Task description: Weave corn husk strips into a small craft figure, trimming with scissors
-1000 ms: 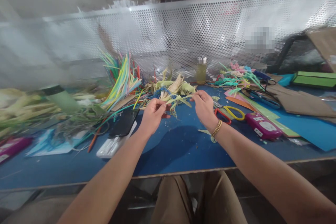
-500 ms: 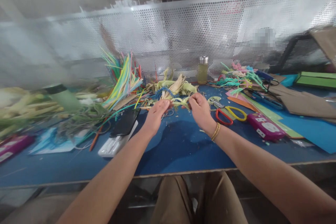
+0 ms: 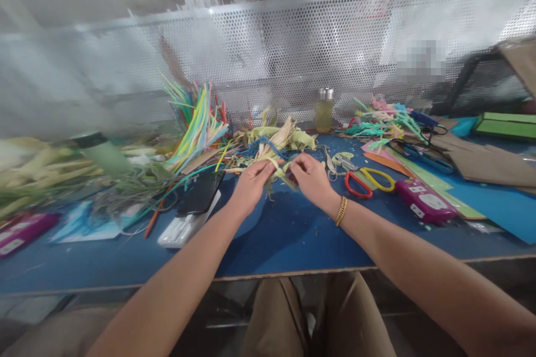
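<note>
Pale green corn husk strips [image 3: 280, 172] stretch between my two hands above the blue table, with loose ends hanging below. My left hand [image 3: 253, 181] pinches the strips between thumb and fingers. My right hand [image 3: 309, 175] is closed on the other side of them, a gold bracelet [image 3: 341, 211] at its wrist. Just behind the hands lies a heap of dried corn husks [image 3: 282, 136] with a blue fuzzy strip [image 3: 268, 146] across it. Scissors [image 3: 363, 179] with one red and one yellow handle rest to the right of my right hand.
Left of my arms are a phone [image 3: 201, 192] on a white box [image 3: 173, 228], coloured pipe cleaners [image 3: 199, 131] and a green bottle [image 3: 100, 153]. A purple case [image 3: 425, 201], coloured paper and brown cardboard [image 3: 486, 162] occupy the right. A lidded jar [image 3: 324, 111] stands before the perforated metal panel [image 3: 293, 50].
My hands have come closer together, the right one moving left. The husk strips now bunch between them, and their ends hang lower.
</note>
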{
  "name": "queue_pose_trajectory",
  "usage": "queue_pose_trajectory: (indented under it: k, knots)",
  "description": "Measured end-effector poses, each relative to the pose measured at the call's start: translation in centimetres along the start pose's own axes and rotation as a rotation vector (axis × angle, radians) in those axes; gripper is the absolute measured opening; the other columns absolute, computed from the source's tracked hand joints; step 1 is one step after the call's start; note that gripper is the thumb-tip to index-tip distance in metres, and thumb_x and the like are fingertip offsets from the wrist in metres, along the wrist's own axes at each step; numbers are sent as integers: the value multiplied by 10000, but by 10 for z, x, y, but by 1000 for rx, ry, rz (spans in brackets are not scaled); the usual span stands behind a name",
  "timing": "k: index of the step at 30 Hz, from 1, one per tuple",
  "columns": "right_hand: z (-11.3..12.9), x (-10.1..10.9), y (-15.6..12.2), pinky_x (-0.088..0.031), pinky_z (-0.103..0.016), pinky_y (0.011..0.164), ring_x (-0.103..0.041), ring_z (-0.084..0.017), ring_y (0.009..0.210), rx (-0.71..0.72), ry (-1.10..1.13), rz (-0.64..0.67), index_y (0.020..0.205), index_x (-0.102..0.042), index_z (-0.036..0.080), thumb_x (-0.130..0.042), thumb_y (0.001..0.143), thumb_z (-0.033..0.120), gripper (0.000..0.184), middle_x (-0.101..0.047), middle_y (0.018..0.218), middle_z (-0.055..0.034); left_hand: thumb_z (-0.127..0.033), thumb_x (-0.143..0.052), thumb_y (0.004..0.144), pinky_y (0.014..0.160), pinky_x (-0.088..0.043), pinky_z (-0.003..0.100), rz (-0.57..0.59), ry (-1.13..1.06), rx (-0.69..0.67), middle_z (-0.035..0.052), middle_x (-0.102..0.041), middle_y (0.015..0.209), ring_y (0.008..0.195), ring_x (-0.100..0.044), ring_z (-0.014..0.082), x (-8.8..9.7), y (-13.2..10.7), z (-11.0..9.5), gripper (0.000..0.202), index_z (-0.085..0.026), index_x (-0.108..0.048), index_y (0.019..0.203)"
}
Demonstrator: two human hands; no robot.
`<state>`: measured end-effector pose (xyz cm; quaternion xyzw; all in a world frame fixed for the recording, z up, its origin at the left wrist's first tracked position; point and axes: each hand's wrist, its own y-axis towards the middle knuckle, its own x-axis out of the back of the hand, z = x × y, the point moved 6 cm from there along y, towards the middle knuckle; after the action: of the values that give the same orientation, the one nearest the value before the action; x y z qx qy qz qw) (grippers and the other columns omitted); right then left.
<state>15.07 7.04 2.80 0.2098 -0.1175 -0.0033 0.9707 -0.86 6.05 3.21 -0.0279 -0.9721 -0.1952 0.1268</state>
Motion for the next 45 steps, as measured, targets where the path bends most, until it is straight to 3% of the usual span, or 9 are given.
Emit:
queue_pose_trajectory:
  k: [7, 11, 13, 16, 22, 26, 32, 41, 45]
  knots:
    - [-6, 4, 2, -420, -266, 514, -566, -129, 541, -57, -41, -36, 708, -499, 213, -527, 821, 231, 118, -606, 679, -6, -384, -712, 763, 941, -476, 378, 154, -412, 137, 77, -739, 1076, 1016, -651, 262, -15, -1, 13, 337, -189, -773, 1031]
    - [2, 4, 1, -413, -286, 600, -523, -136, 605, 66, -178, -32, 614, -501, 208, -549, 758, 202, 152, -573, 629, 5, -452, -797, 713, 832, -486, 331, 77, -323, 172, 62, -745, 928, 858, -650, 213, -10, -1, 14, 377, -183, -775, 977]
    - [3, 5, 2, -432, -292, 649, -549, -148, 670, 77, -108, -19, 682, -566, 199, -555, 732, 194, 51, -613, 694, 0, -460, -819, 687, 759, -475, 302, 19, -310, 198, 52, -736, 870, 790, -633, 188, -6, 0, 17, 354, -184, -777, 905]
    - [3, 7, 3, -463, -307, 742, -598, -168, 806, 54, 67, 0, 843, -644, 193, -552, 760, 229, 129, -674, 862, -22, -455, -819, 688, 690, -453, 283, 50, -334, 232, 39, -715, 816, 726, -605, 161, -7, -1, 20, 310, -184, -767, 827]
    - [19, -4, -2, -439, -327, 788, -588, -175, 847, 179, 7, 277, 882, -741, 203, -661, 805, 408, 233, -681, 912, -46, -396, -900, 566, 592, -430, 264, 105, -427, 329, -7, -606, 684, 604, -523, 109, -17, -7, 21, 359, -170, -685, 744]
    - [15, -8, -4, -431, -301, 751, -570, -146, 791, 63, 153, 358, 880, -724, 188, -726, 747, 368, 223, -671, 893, -37, -394, -911, 557, 584, -455, 267, 50, -550, 407, -23, -552, 632, 590, -532, 113, -14, -7, 23, 402, -183, -606, 709]
    - [-4, -12, -4, -302, -245, 547, -422, -94, 593, -215, 302, 433, 761, -678, 161, -717, 740, 433, 276, -551, 647, 17, -396, -903, 569, 569, -463, 251, 60, -393, 376, -22, -597, 671, 603, -550, 114, -13, -6, 26, 419, -186, -585, 743]
    - [-1, -19, -10, -416, -249, 606, -490, -88, 594, -303, 521, 537, 727, -558, 189, -804, 667, 413, 338, -556, 662, 43, -414, -872, 620, 610, -473, 285, 126, -422, 441, 0, -615, 670, 588, -571, 122, -17, -13, 21, 370, -177, -605, 715]
    - [-3, -13, -2, -378, -244, 570, -440, -80, 555, -219, 480, 412, 690, -533, 195, -794, 665, 414, 341, -517, 607, 63, -437, -829, 680, 682, -491, 321, 171, -436, 471, 61, -692, 804, 702, -629, 173, -16, -12, 15, 311, -179, -694, 791]
